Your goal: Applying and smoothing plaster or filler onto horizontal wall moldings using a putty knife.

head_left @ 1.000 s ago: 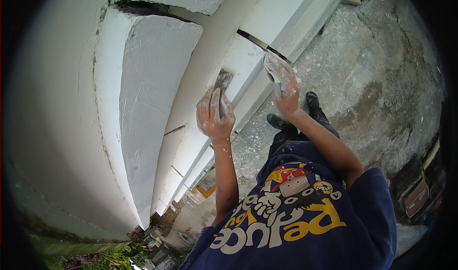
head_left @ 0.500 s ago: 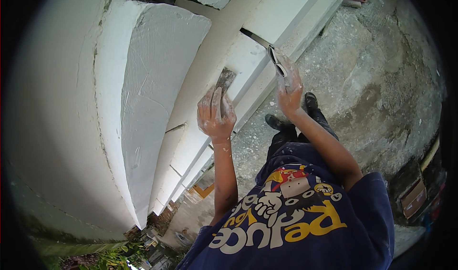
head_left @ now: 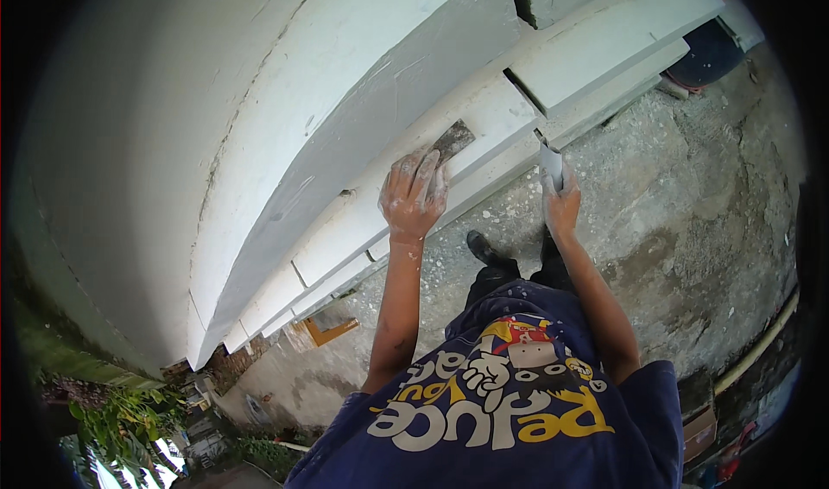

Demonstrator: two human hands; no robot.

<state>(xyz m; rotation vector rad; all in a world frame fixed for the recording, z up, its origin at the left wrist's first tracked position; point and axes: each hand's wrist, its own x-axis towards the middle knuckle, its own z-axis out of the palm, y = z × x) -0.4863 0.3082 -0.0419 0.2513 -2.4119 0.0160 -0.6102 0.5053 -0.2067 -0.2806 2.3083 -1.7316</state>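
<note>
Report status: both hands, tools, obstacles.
Left hand holds flat scraper over white ledge. Right hand grips curled grey sheet. Dark gap cuts ledge beyond scraper.

two hands [head_left: 413,197], two forearms [head_left: 397,312] — one flat grey scraper [head_left: 454,140], one folded grey sheet [head_left: 551,164] — one navy shirt [head_left: 639,415]

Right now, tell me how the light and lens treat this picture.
Head view: a black fisheye rim swallows the corners; head view: the wall dims toward the lower left; head view: white glare washes out patches by the plants; head view: left hand and right hand show no strong blur.
</note>
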